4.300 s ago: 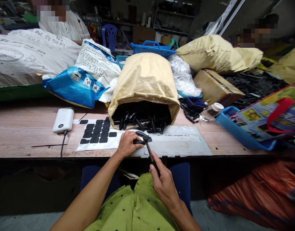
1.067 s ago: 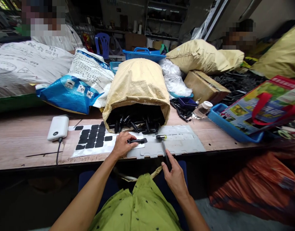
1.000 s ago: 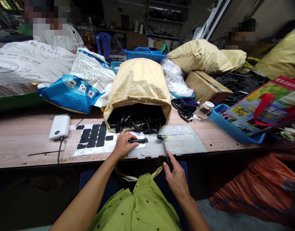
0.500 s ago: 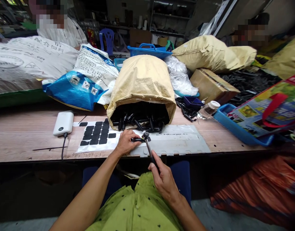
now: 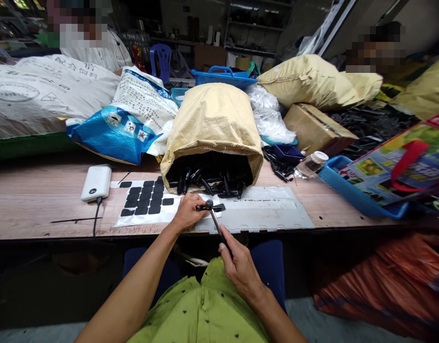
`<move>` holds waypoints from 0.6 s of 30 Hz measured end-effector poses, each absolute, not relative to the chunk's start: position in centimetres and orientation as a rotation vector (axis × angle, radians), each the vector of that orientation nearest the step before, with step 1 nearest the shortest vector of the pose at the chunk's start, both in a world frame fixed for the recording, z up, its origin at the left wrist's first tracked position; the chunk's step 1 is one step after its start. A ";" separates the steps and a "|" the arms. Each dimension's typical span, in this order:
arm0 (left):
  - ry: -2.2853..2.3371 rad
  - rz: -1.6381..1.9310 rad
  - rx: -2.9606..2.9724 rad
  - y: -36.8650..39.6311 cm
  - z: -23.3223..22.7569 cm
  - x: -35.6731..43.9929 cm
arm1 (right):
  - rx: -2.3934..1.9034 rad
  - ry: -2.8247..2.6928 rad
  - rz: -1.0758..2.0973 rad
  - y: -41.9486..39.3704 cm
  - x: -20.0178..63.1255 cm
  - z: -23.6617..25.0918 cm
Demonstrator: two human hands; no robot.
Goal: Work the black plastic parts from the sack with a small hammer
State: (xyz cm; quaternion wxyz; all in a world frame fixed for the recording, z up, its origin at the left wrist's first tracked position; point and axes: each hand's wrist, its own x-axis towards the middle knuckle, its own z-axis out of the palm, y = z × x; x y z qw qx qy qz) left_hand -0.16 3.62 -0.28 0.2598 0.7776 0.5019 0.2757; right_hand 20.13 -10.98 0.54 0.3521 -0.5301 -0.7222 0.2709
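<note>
The hammer (image 5: 215, 221) has swung left: a second ago its head stood over the grey board (image 5: 265, 209), then over the right end of the black part (image 5: 200, 208); now it is farther along the part, close to the fingertips of the left hand (image 5: 189, 211). Tool and part thus share one spot, which looks like tapping; whether they touch I cannot tell. The left hand has barely shifted, its fingertips pinching the part on the white sheet (image 5: 168, 214). The right hand (image 5: 239, 259) is wrapped round the hammer's handle. A dark tab (image 5: 220, 207) shows just right of the hammer head.

On the sheet, left of the hands, black squares (image 5: 144, 203) lie in columns. Farther left on the worktop (image 5: 33, 200) is a power bank (image 5: 96, 183), its cable running over the near edge. Beyond the hands lies a tan sack (image 5: 214, 119), black parts at its mouth. To the right are a jar (image 5: 311, 165) and a blue tray (image 5: 358, 190) bearing a printed bag (image 5: 394, 166).

More sacks line the far left and far right. Two people are beyond them, with a chair (image 5: 161, 62) and shelves (image 5: 255, 28) at the back.
</note>
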 end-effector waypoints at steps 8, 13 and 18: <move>1.379 0.760 2.114 3.8 -0.8 -0.1 | -1.394 -1.801 0.664 -11.5 20.8 0.4; 1.377 0.782 2.128 3.6 -0.8 -0.1 | -1.463 -1.731 0.683 -11.8 21.5 0.5; 1.406 0.793 2.167 3.4 -0.6 0.1 | -1.648 -1.608 0.549 -12.4 23.4 0.3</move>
